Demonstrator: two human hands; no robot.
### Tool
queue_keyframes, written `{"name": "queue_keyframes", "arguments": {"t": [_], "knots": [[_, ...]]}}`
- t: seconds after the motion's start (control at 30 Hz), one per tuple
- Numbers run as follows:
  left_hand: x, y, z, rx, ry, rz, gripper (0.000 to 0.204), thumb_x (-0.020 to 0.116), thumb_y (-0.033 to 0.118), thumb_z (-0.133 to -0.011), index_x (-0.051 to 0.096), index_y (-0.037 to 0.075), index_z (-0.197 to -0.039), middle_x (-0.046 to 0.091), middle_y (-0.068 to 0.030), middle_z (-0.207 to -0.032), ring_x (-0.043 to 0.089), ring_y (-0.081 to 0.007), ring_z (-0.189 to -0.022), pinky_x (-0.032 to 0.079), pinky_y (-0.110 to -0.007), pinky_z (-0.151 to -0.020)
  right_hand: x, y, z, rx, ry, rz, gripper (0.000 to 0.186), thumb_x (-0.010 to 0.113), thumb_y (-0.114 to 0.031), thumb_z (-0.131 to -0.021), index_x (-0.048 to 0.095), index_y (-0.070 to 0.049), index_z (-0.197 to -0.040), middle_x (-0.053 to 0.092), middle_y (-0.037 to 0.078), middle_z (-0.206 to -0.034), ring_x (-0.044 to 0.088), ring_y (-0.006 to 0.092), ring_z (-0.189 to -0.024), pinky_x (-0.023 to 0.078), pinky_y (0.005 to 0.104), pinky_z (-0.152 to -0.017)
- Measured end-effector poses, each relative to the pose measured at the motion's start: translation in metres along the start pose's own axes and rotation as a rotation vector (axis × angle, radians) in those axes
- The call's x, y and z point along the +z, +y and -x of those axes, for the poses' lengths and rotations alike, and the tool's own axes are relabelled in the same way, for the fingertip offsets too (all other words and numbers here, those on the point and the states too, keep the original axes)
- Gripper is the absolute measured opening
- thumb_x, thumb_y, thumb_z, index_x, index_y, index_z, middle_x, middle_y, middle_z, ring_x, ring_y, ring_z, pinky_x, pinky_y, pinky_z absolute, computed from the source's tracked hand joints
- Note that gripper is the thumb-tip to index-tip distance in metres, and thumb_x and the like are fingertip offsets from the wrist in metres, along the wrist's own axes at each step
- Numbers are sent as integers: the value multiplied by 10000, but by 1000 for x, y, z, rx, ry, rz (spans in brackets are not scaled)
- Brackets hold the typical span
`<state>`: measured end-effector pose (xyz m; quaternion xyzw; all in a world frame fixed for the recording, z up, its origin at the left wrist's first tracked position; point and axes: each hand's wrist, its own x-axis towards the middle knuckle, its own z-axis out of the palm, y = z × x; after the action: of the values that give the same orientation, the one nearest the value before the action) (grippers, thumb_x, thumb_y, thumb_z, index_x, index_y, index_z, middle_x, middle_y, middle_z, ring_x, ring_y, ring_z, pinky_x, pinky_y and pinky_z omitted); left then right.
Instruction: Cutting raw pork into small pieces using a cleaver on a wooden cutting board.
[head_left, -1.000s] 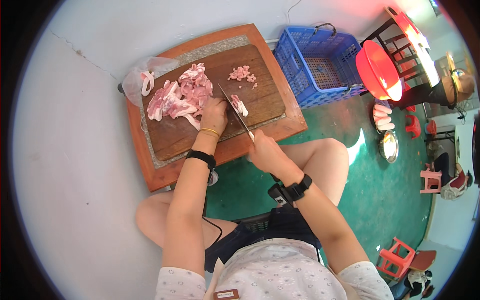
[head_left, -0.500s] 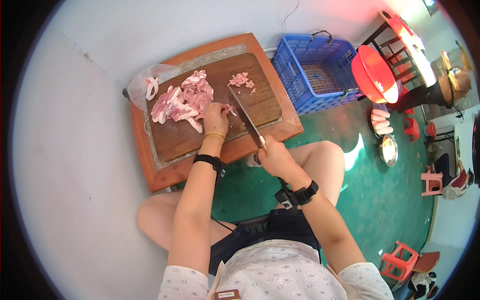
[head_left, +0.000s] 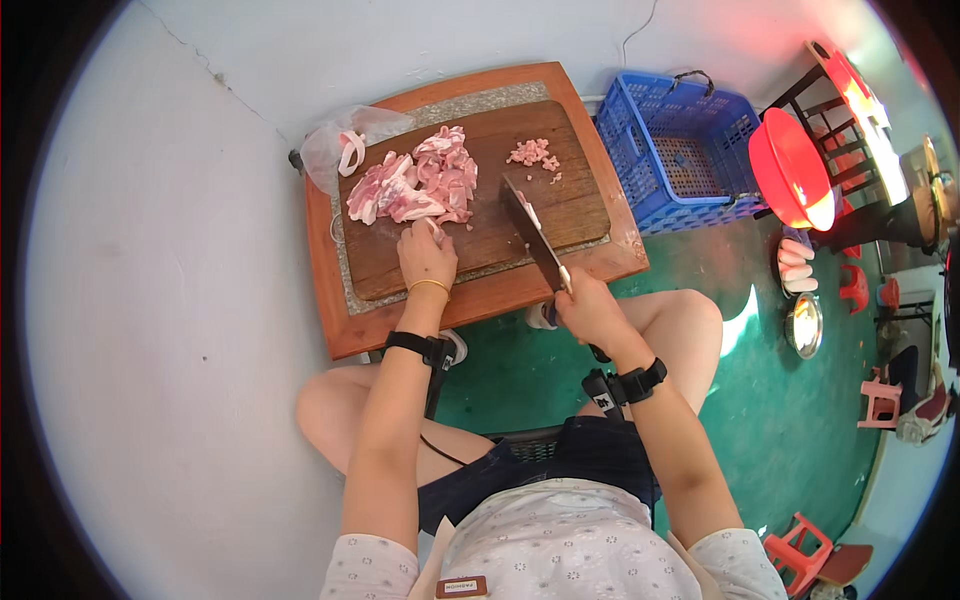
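Observation:
A wooden cutting board point(head_left: 490, 250) lies on a small wood-framed table, with a heap of raw, fatty sliced meat point(head_left: 445, 170) on its left half. At the heap's near edge, my left hand point(head_left: 428, 258) has its fingers closed on a pale strip of meat point(head_left: 435, 230). My right hand point(head_left: 590, 312) grips the handle of a kitchen knife point(head_left: 537, 236). Its wide blade slants over the right part of the board, with small bits of meat against it. Farther back on the right is a little pile of diced meat point(head_left: 533, 153).
A clear plastic bag point(head_left: 365, 125) rests at the table's far left corner, by the wall. To the right stand a blue plastic crate point(head_left: 660, 185) and a red basin point(head_left: 790, 170). A metal bowl point(head_left: 804, 325) and red stools point(head_left: 798, 550) are on the green floor.
My left hand has left the blade's side and moved left to the heap's near edge, where it now holds a strip. The knife stays in my right hand. The whole view has shifted.

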<state>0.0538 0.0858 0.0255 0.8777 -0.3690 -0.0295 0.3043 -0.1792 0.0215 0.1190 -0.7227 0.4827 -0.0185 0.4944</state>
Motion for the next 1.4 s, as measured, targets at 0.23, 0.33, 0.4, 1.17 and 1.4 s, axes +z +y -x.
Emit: {"name": "queue_keyframes", "arguments": {"t": [0.23, 0.33, 0.4, 1.17, 1.4], "knots": [[-10, 18, -2, -3, 51, -269, 199, 655, 71, -728, 547, 58, -894, 537, -146, -974, 504, -346, -944, 432, -435, -800, -14, 16, -10, -28, 128, 164, 236, 499, -100, -854, 535, 41, -1040, 625, 195, -780, 651, 273, -649, 504, 390, -564], [-2, 18, -9, 275, 146, -300, 183, 638, 90, -737, 584, 79, -912, 543, -120, -1007, 512, -313, -972, 431, -412, -817, -19, 8, -5, -21, 107, 93, 249, 507, -96, -847, 537, 45, -1049, 623, 214, -814, 642, 326, -755, 497, 415, -695], [5, 14, -16, 467, 59, -238, 177, 625, 93, -747, 593, 85, -921, 546, -105, -1001, 510, -299, -967, 423, -406, -819, -22, -8, 3, 71, 29, -64, 254, 511, -97, -841, 537, 44, -1051, 613, 234, -843, 617, 362, -825, 479, 422, -749], [20, 54, -48, -235, -216, 1174, 231, 607, 2, -827, 530, 17, -1044, 620, -66, -824, 625, -140, -693, 542, -268, -532, -20, 17, 0, -20, 69, 42, 195, 537, -117, -844, 469, 64, -871, 597, 312, -784, 617, 427, -682, 482, 467, -592], [48, 57, -22, -271, -343, 432, 315, 689, 15, -739, 559, 16, -1026, 597, -120, -874, 641, -250, -718, 555, -363, -579, -17, 14, 6, -39, 91, 35, 193, 532, -121, -840, 454, 53, -868, 585, 321, -797, 571, 487, -797, 452, 509, -697]]}}
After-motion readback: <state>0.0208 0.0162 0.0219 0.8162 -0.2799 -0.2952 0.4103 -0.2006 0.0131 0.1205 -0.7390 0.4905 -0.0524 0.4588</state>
